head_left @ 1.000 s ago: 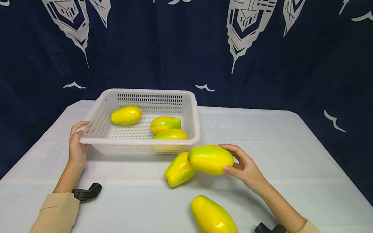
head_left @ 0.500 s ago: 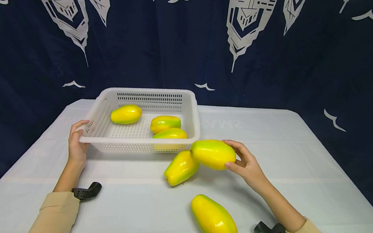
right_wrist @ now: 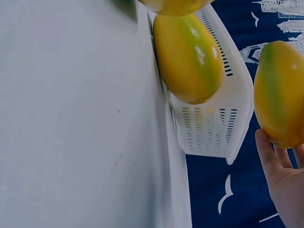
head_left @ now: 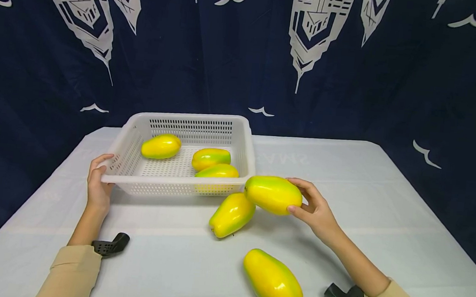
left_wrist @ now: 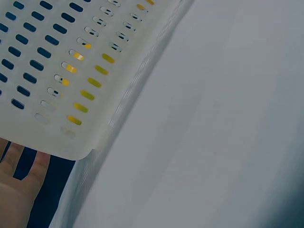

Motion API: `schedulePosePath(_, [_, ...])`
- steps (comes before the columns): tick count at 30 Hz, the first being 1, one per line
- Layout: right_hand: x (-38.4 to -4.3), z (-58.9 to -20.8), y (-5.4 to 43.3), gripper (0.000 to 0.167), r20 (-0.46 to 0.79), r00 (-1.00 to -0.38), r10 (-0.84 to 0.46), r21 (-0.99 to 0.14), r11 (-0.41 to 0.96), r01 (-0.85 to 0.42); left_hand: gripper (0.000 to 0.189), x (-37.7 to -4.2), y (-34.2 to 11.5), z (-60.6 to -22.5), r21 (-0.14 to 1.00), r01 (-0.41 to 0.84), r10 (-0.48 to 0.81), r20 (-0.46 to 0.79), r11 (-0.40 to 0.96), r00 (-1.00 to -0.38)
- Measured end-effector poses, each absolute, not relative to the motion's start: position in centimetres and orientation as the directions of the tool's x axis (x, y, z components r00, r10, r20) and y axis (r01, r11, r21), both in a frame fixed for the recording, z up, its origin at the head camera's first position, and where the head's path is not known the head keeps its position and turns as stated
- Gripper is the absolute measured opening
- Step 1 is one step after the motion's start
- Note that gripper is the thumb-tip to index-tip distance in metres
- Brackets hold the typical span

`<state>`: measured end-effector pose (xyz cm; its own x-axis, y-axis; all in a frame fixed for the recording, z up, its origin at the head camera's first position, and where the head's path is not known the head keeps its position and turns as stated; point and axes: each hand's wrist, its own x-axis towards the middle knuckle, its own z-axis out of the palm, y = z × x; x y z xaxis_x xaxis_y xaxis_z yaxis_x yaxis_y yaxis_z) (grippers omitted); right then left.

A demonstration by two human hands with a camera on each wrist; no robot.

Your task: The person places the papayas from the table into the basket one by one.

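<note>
My right hand (head_left: 317,214) holds a yellow-green papaya (head_left: 273,195) by its right end, thumb on the near side and fingers behind. This papaya (right_wrist: 280,95) appears raised off the table, close to the basket's front right corner. My left hand (head_left: 100,183) grips the front left corner of the white plastic basket (head_left: 175,186); in the left wrist view its fingers (left_wrist: 40,164) reach the rim. Inside the basket lie a papaya (head_left: 161,146) at the left and two more, one papaya (head_left: 211,159) behind another papaya (head_left: 218,171), at the right.
One papaya (head_left: 232,216) lies on the white-covered table (head_left: 160,264) in front of the basket, partly behind the held one. Another papaya (head_left: 273,282) rests nearer the front edge. A dark blue curtain (head_left: 237,63) with white prints hangs behind the table.
The right hand has lifted the held papaya slightly up and to the right, showing more of the papaya beneath. Left hand and basket have not moved.
</note>
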<state>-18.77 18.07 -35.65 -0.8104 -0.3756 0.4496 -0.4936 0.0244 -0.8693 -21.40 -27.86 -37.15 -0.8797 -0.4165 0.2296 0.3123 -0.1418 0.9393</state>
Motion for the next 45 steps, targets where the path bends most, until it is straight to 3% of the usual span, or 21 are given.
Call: schedulePosePath(45, [-18.34, -35.29, 17.34, 0.052, 0.444, -0.847, -0.292, -0.871, 0.082, -0.485, 0.032, -21.44, -27.95, -37.16, 0.944, 0.299, -0.420, 0.217, -0.141, -0.881])
